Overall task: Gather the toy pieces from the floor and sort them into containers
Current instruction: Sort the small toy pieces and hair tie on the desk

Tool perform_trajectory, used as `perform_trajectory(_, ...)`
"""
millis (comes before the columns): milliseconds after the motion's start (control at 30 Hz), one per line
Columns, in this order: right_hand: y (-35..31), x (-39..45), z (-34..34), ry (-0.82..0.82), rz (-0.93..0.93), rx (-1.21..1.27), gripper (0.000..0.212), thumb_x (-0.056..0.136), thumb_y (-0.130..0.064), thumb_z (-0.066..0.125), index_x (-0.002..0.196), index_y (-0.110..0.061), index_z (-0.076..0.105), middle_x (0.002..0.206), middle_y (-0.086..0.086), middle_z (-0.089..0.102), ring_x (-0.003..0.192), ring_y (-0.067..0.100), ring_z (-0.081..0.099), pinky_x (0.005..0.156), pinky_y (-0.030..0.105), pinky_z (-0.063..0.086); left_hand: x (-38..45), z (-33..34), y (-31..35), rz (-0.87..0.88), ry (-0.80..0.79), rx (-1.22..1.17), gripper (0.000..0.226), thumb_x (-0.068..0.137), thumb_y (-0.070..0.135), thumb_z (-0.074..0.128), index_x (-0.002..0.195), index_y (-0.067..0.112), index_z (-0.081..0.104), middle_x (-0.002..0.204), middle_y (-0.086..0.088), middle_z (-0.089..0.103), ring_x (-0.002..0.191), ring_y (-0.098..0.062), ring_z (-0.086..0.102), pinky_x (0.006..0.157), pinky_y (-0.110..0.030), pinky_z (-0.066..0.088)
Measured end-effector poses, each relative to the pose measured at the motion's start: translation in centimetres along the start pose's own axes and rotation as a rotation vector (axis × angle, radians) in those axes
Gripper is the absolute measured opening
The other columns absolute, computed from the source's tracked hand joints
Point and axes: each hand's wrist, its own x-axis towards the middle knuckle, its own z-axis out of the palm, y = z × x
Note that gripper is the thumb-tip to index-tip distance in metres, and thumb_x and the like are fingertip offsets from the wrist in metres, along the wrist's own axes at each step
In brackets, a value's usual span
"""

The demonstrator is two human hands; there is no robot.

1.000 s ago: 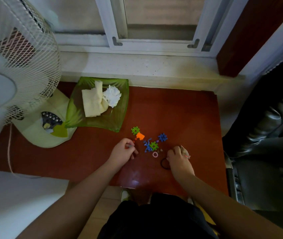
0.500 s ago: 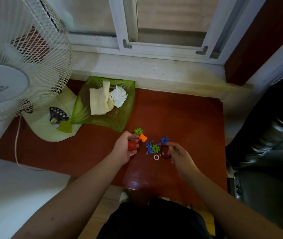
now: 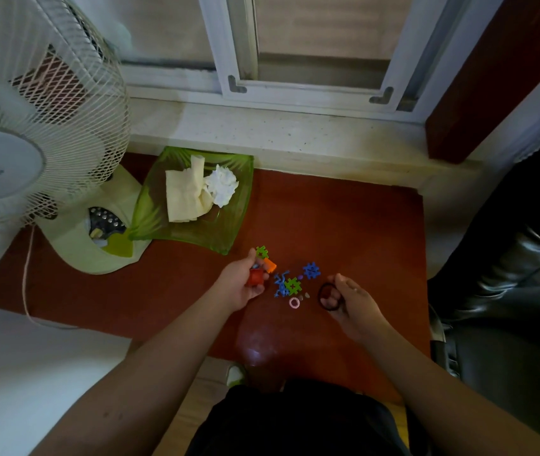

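The small notched plastic toy pieces (image 3: pixel 293 286), green, blue and orange, lay clustered on the red-brown floor (image 3: pixel 344 225) between the hands; they looked light, stiff and best pinched by their edges. The left hand (image 3: pixel 242 284) was closed around a red plastic piece (image 3: pixel 256 277). The right hand (image 3: pixel 349 302) pinched a thin black elastic ring (image 3: pixel 324 296), which looked soft and limp. The green translucent dish (image 3: pixel 229 225) nearby held only a folded cream cloth (image 3: pixel 184 195) and crumpled white tissue (image 3: pixel 222 185)
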Motion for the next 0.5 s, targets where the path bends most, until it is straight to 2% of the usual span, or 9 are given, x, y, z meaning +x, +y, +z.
perform_trajectory(67,-0.1,0.0,-0.1,-0.025,0.009,0.026,0.019,0.100,-0.021,0.047,0.100,-0.009,0.061,0.063,0.001,0.049,0.050,0.008,0.047,0.059,0.026,0.056,0.0,-0.3,-0.2,0.011,-0.043,-0.004,0.024,0.100,0.029,0.046,0.096,0.014,0.064,0.060,0.004,0.061,0.054,-0.010,0.053,0.041,-0.018,0.037)
perform_trajectory(133,-0.1,0.0,-0.1,-0.054,0.011,0.046,0.016,0.100,-0.019,0.047,0.101,-0.010,0.061,0.068,0.002,0.052,0.054,0.009,0.051,0.062,0.028,0.056,0.0,-0.6,-0.2,0.019,-0.076,-0.010,0.022,0.100,0.019,0.045,0.105,0.015,0.066,0.063,0.003,0.058,0.053,-0.009,0.052,0.042,-0.018,0.037)
perform_trajectory(233,-0.2,-0.3,0.4,-0.107,0.012,0.084,0.015,0.100,-0.014,0.046,0.104,-0.007,0.058,0.071,0.005,0.052,0.060,0.013,0.051,0.061,0.029,0.055,0.2,-0.9,-0.1,0.021,-0.097,-0.006,0.023,0.099,0.015,0.046,0.105,0.015,0.068,0.062,0.002,0.053,0.053,-0.010,0.050,0.044,-0.019,0.036)
perform_trajectory(333,-0.3,-0.6,1.1,-0.169,-0.021,0.067,0.016,0.101,-0.010,0.043,0.112,-0.004,0.052,0.074,0.006,0.051,0.063,0.015,0.050,0.065,0.028,0.054,0.1,-0.9,0.3,0.010,-0.105,0.036,0.018,0.095,0.023,0.053,0.095,0.017,0.070,0.056,0.005,0.045,0.049,-0.009,0.045,0.045,-0.019,0.032)
perform_trajectory(433,-0.4,-0.7,1.5,-0.187,-0.049,0.018,0.020,0.100,-0.007,0.041,0.118,-0.003,0.050,0.079,0.006,0.050,0.069,0.015,0.049,0.078,0.031,0.049,0.0,-0.8,0.6,0.036,-0.073,0.202,0.025,0.093,0.038,0.056,0.082,0.019,0.069,0.052,0.007,0.041,0.047,-0.008,0.040,0.046,-0.020,0.028)
perform_trajectory(500,-0.5,-0.7,1.7,-0.189,-0.052,0.011,0.018,0.100,-0.006,0.041,0.116,-0.004,0.050,0.081,0.006,0.050,0.070,0.015,0.049,0.080,0.032,0.047,0.0,-0.7,0.6,0.129,-0.038,0.373,0.030,0.091,0.046,0.058,0.081,0.020,0.070,0.052,0.007,0.041,0.046,-0.009,0.040,0.046,-0.021,0.028)
